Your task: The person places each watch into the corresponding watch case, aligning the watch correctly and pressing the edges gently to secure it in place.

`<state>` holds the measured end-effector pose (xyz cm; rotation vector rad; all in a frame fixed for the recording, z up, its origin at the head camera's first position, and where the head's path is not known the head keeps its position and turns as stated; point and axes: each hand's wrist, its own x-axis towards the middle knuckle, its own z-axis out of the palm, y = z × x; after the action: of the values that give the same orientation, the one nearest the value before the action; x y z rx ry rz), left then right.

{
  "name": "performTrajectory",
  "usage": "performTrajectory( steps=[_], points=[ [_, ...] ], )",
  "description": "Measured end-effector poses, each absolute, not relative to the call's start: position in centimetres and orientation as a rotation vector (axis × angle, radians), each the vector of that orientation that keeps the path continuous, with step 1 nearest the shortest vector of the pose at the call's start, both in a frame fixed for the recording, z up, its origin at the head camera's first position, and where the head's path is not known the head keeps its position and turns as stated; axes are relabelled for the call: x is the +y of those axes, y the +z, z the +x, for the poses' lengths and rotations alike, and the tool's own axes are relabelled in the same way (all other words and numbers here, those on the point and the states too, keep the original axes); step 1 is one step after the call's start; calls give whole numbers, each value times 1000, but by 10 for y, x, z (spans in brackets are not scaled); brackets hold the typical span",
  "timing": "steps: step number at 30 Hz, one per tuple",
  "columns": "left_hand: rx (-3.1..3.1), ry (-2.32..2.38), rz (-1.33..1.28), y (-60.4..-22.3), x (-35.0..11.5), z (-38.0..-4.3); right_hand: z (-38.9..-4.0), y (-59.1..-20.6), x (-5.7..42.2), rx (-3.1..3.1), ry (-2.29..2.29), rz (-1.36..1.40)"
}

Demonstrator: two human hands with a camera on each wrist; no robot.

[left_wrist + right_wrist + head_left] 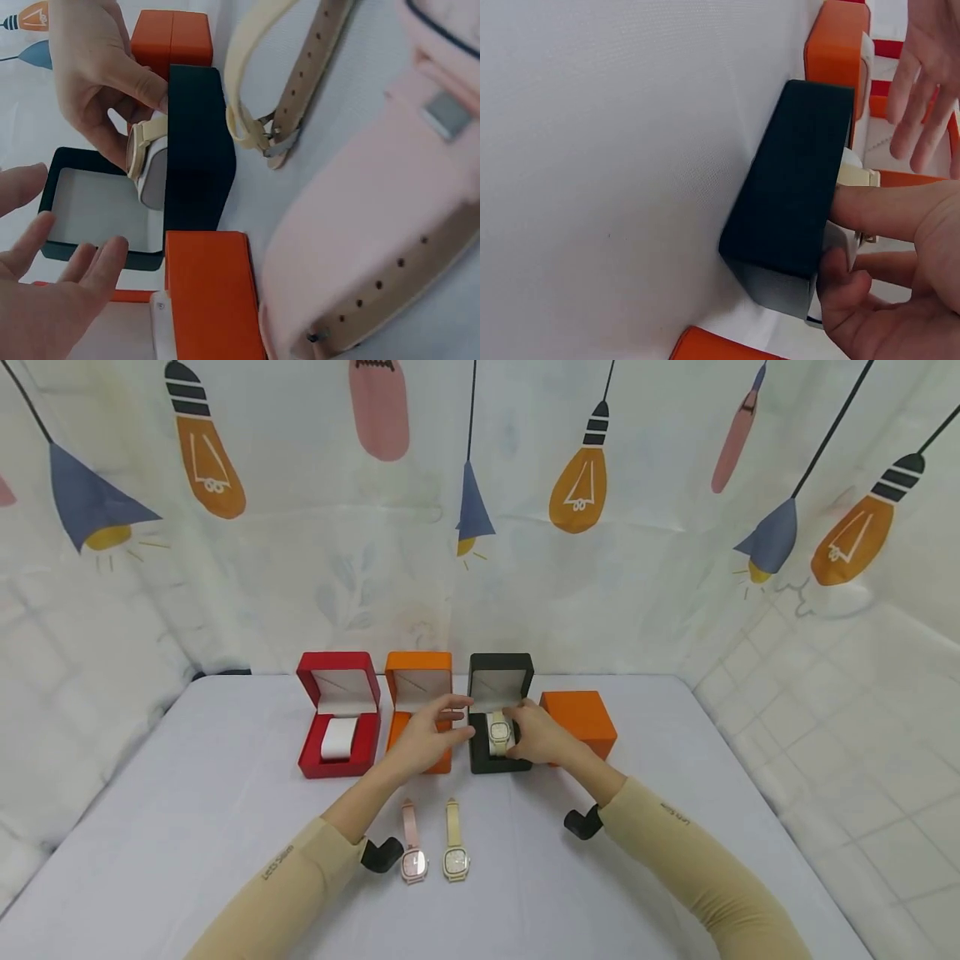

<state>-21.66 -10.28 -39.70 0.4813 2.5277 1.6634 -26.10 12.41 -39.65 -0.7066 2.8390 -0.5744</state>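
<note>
Fingers (889, 266) of the right hand (543, 731) grasp the square-cased, cream-strapped watch (498, 732) on its white cushion (154, 184) inside the lid-raised, dark-green rectangular box (196, 150), while the left hand (426, 739), released, extends its fingers at the box's nine o'clock.

A tan left sleeve (281, 889) and matching right sleeve (686, 852) each bear a line of small dark lettering (277, 862) along the forearm; the right one wrinkles toward the elbow. A stubby black device (382, 855) juts out at each wrist. The left hand (426, 742) and right hand (538, 732) are bare.
</note>
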Motion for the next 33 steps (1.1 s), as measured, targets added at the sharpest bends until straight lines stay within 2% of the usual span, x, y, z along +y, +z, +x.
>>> performTrajectory(
  steps=[8,16,27,33],
  points=[
    [2520,1736,506,-394,-99,-219,-253,-391,128,2821,-578,-706],
    [2517,1747,520,-389,-94,-224,-249,-371,145,2777,-868,-740],
    [2521,1829,489,-382,-88,-231,-261,-356,158,2930,-1441,-661],
    [2522,1847,465,-377,-84,-234,-272,-355,158,2944,-1535,-604]
  ],
)
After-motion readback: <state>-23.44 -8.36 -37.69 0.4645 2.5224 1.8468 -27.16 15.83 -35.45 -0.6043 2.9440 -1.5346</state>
